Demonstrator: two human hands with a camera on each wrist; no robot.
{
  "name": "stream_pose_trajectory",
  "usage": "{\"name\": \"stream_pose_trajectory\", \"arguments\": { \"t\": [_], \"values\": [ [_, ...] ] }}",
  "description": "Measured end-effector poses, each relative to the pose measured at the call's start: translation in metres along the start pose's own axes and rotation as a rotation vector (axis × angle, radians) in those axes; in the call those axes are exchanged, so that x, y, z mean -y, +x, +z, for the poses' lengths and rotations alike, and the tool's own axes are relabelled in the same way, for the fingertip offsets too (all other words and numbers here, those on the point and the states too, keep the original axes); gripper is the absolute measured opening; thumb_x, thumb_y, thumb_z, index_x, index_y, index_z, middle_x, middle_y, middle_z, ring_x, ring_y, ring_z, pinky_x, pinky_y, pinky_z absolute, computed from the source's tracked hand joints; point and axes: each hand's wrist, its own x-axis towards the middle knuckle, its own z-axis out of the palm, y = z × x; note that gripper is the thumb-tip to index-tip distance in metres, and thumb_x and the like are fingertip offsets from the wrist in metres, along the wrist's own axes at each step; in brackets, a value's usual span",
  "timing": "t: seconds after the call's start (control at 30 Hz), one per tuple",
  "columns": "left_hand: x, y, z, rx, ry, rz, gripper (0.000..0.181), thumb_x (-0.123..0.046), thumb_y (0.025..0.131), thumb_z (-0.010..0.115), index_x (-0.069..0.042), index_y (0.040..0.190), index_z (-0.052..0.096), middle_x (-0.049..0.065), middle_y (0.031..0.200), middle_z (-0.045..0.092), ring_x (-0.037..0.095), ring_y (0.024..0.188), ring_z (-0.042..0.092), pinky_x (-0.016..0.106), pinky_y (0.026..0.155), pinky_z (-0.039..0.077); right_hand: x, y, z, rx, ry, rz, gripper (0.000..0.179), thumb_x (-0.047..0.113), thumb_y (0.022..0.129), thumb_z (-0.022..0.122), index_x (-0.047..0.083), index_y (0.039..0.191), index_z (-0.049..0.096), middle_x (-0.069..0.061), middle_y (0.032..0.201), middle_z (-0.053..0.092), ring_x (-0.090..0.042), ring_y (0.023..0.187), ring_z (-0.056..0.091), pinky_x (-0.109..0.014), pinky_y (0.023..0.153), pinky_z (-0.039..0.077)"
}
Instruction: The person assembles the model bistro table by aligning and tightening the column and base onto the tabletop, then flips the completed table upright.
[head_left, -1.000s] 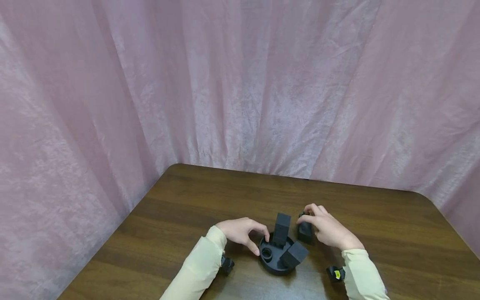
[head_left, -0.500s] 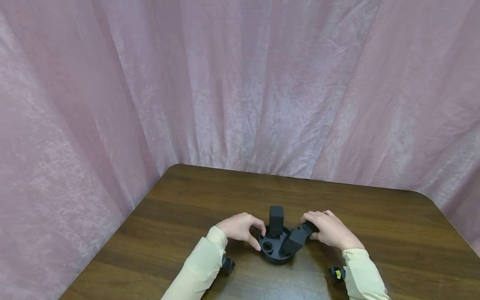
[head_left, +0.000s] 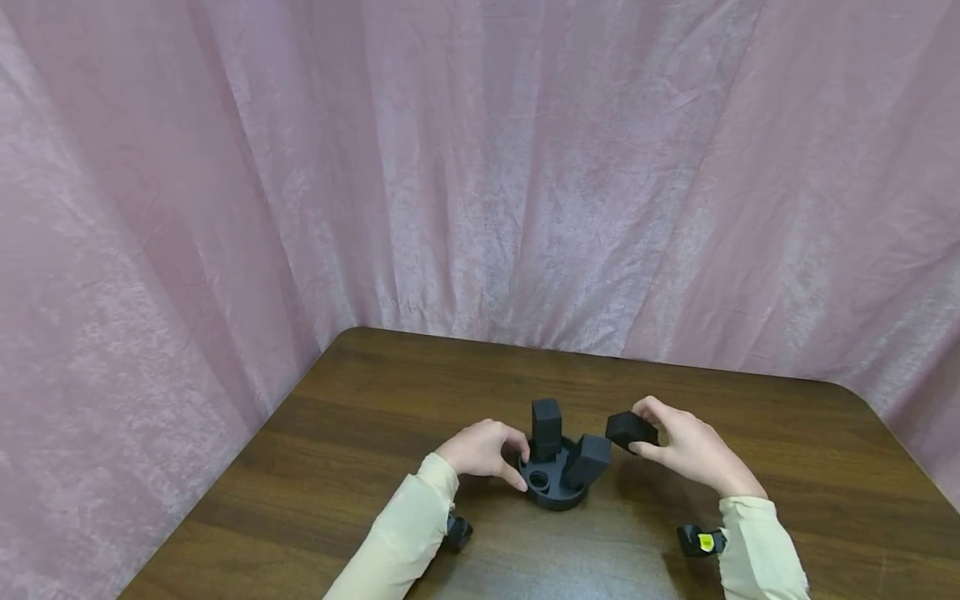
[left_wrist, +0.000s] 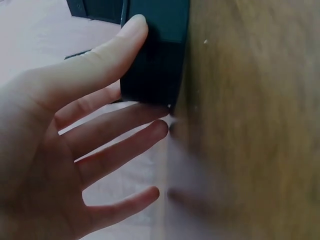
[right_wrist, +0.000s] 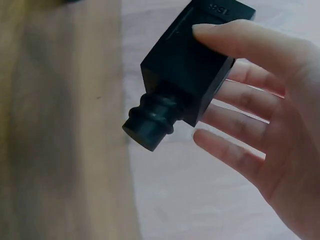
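In the head view a round black base [head_left: 557,502] sits on the wooden table, with an open round socket [head_left: 539,480] showing at its left. One black rectangular block [head_left: 547,427] stands upright in its back part, and another block [head_left: 588,460] leans outward on its right. My left hand [head_left: 483,452] holds the base's left side between thumb and fingers; its thumb presses the wall in the left wrist view. Off to the right, my right hand [head_left: 686,446] grips a third black block [right_wrist: 192,55] above the table. A ribbed round peg [right_wrist: 152,120] sticks out of this block's end.
The brown wooden table [head_left: 420,375] extends behind and to both sides of the hands. Pink curtains [head_left: 480,167] hang along its back and left edges. Small black wrist cameras [head_left: 701,542] sit under both cuffs.
My right hand has taken the third block up off the table, brought it beside the leaning block, then moved it right and turned it. The base has slid slightly away with my left hand.
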Motion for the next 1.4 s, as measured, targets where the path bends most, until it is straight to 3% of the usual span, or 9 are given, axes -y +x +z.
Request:
{"name": "stream_pose_trajectory", "arguments": {
  "t": [0.33,0.6,0.73,1.0,1.23,1.4],
  "values": [
    [-0.01,0.002,0.006,-0.095,0.073,-0.033,0.032,-0.049,0.058,0.078,-0.027,0.076,0.063,-0.015,0.071,0.059,0.0,0.067,0.049,0.018,0.064,0.037,0.017,-0.005,-0.023,-0.082,0.145,-0.104,0.049,0.031,0.081,0.065,0.032,0.124,0.042,0.008,0.087,0.061,-0.004,0.077,0.057,-0.025,0.066,0.047],
    [-0.02,0.002,0.009,-0.124,0.041,-0.092,0.032,-0.046,0.059,0.078,-0.023,0.073,0.063,-0.013,0.067,0.057,0.003,0.06,0.045,0.022,0.064,0.035,0.026,-0.003,-0.021,-0.077,0.257,-0.176,0.04,0.029,0.079,0.068,0.026,0.113,0.048,0.011,0.084,0.062,-0.001,0.076,0.059,-0.023,0.068,0.048],
    [-0.024,0.003,0.008,-0.118,0.028,-0.066,0.03,-0.042,0.06,0.079,-0.019,0.074,0.064,-0.011,0.068,0.059,0.004,0.06,0.045,0.016,0.056,0.037,0.031,0.001,-0.013,-0.055,0.297,-0.216,0.04,0.028,0.078,0.068,0.023,0.112,0.047,0.01,0.086,0.062,-0.001,0.077,0.059,-0.024,0.068,0.049],
    [-0.024,0.002,0.003,-0.038,-0.005,-0.035,0.022,-0.036,0.067,0.076,-0.02,0.079,0.068,-0.013,0.069,0.062,-0.001,0.062,0.051,0.014,0.06,0.042,0.046,0.006,0.0,0.024,0.391,-0.265,0.041,0.026,0.078,0.069,0.025,0.112,0.046,0.009,0.099,0.057,-0.005,0.086,0.059,-0.028,0.07,0.052],
    [-0.027,0.003,0.006,-0.015,-0.016,0.054,0.017,-0.032,0.073,0.072,-0.019,0.084,0.069,-0.012,0.069,0.064,-0.005,0.06,0.053,0.011,0.058,0.041,0.048,0.009,0.01,0.04,0.374,-0.363,0.047,0.014,0.079,0.068,0.023,0.12,0.047,0.009,0.111,0.053,-0.003,0.096,0.055,-0.025,0.074,0.05],
    [-0.028,0.002,0.006,-0.005,-0.016,0.087,0.013,-0.028,0.076,0.07,-0.018,0.085,0.069,-0.011,0.071,0.065,-0.006,0.059,0.053,0.011,0.056,0.041,0.048,0.008,0.011,0.103,0.355,-0.381,0.046,0.012,0.078,0.068,0.027,0.118,0.049,0.009,0.112,0.052,-0.004,0.097,0.053,-0.023,0.072,0.051]
  ]
}}
